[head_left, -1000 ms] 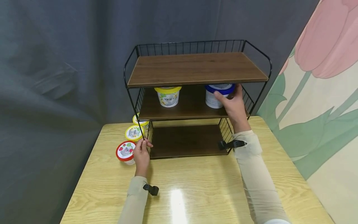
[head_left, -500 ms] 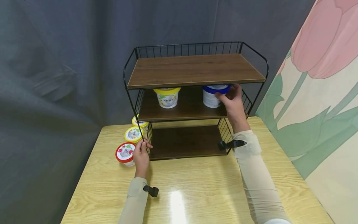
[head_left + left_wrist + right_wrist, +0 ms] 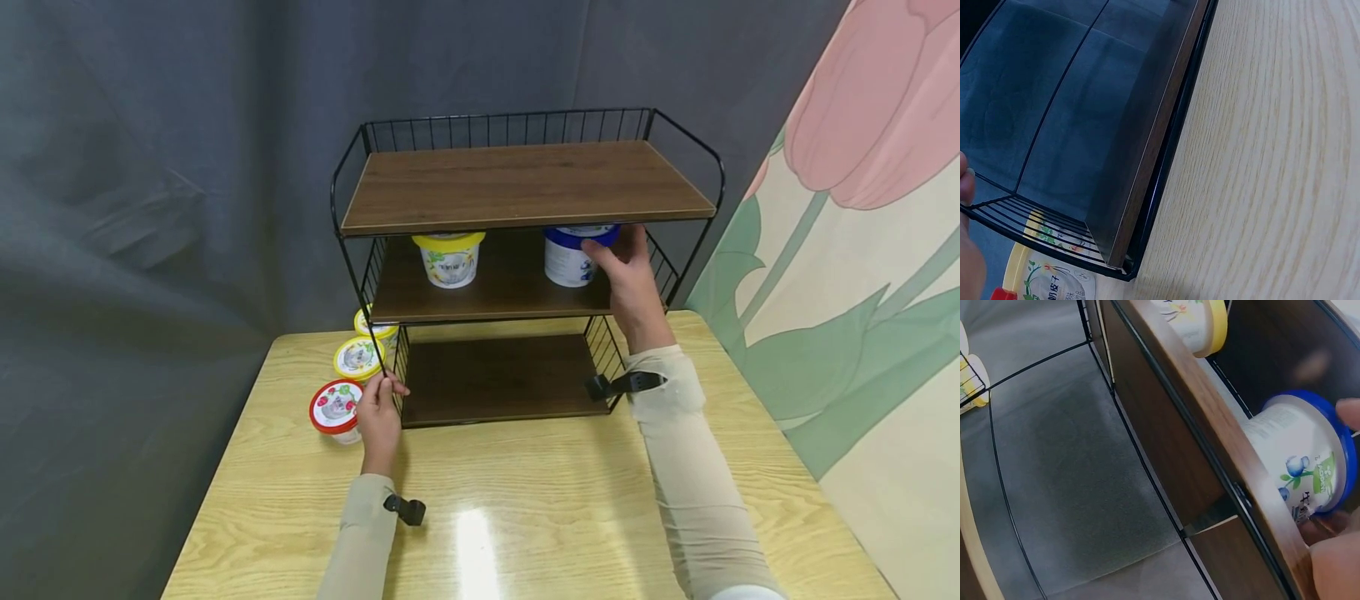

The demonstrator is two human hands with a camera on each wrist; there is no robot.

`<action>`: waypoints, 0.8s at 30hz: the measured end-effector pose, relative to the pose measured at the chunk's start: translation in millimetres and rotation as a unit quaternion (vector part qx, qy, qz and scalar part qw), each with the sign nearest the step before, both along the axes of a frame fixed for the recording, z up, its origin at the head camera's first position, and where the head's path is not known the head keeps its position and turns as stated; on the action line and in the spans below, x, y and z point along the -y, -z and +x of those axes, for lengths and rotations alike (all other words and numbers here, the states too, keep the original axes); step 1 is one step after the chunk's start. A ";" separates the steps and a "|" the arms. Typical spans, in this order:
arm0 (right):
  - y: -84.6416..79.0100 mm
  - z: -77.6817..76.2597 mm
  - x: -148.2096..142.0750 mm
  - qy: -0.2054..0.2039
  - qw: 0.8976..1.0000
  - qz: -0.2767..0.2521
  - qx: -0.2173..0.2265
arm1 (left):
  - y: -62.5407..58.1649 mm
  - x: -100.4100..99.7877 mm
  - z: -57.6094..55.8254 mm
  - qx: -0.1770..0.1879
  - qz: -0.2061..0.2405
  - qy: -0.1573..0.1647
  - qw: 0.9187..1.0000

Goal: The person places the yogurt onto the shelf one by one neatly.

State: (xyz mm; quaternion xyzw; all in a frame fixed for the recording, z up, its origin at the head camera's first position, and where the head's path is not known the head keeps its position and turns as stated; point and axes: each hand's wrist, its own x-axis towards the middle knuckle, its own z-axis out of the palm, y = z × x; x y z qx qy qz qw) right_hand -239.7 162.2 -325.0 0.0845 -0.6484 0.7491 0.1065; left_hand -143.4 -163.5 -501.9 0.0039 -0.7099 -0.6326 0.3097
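Note:
In the head view a three-tier rack with dark wood boards and a black wire frame stands on the table. My right hand grips a white blue-lidded tub on the middle tier, thumb at the front near the lid and other fingers round its right side, partly hidden. Blueberries are printed on this tub in the right wrist view. With thumb and fingers my left hand pinches the rack's front left wire post. To the left on the middle tier sits a yellow-lidded tub.
Left of the rack, a red-lidded tub and two yellow-lidded tubs, the nearer one more visible, stand on the wooden table. A dark curtain hangs behind, and a tulip-painted wall is at the right.
The blue-lidded tub has shifted a little left and turned, bringing its blueberry print to the front. My right thumb has moved along its front. My left hand stays on the post.

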 end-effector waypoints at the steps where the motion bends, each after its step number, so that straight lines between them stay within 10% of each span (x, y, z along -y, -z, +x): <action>1: -0.2 -0.7 0.1 -0.007 1.000 -0.006 -0.002 | 0.5 0.2 -0.1 -0.003 0.002 0.001 1.000; 13: 1.2 -3.0 4.1 0.020 1.000 0.004 -0.004 | 3.4 2.9 -2.2 0.007 0.017 0.006 1.000; 24: -5.8 -13.2 -0.7 -0.075 0.997 0.026 0.024 | 3.7 3.5 -1.8 0.018 0.019 0.015 1.000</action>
